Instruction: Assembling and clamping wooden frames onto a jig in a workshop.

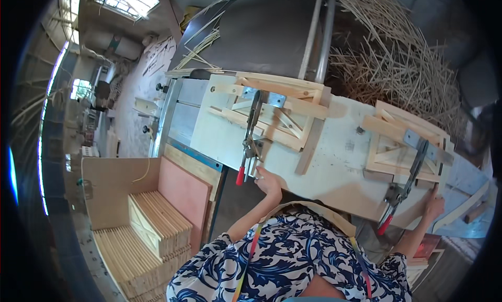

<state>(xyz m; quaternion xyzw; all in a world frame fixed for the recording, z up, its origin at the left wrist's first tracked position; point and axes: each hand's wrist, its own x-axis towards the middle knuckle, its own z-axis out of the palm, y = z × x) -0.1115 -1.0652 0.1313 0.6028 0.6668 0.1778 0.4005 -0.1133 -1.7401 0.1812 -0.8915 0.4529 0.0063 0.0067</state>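
Note:
A pale wooden jig board (340,145) lies across the machine table in front of me. Toward its left, a wooden frame with diagonal braces (308,95) sits under a toggle clamp (252,129) with a red handle. A second braced frame (384,158) lies at the right beneath another red-handled toggle clamp (410,176). My left hand (269,181) is closed at the board's near edge, just right of the left clamp's handle. Out at the board's right end, my right hand (433,204) is closed around the edge. The undersides of both grips are hidden.
Loose thin wood strips (392,51) are heaped beyond the board at the far right. A dark sheet (261,32) and metal pipes (316,38) lie behind it. Stacked braced frames (159,221) stand in an open carton (117,171) at the lower left, by a pinkish panel (183,197).

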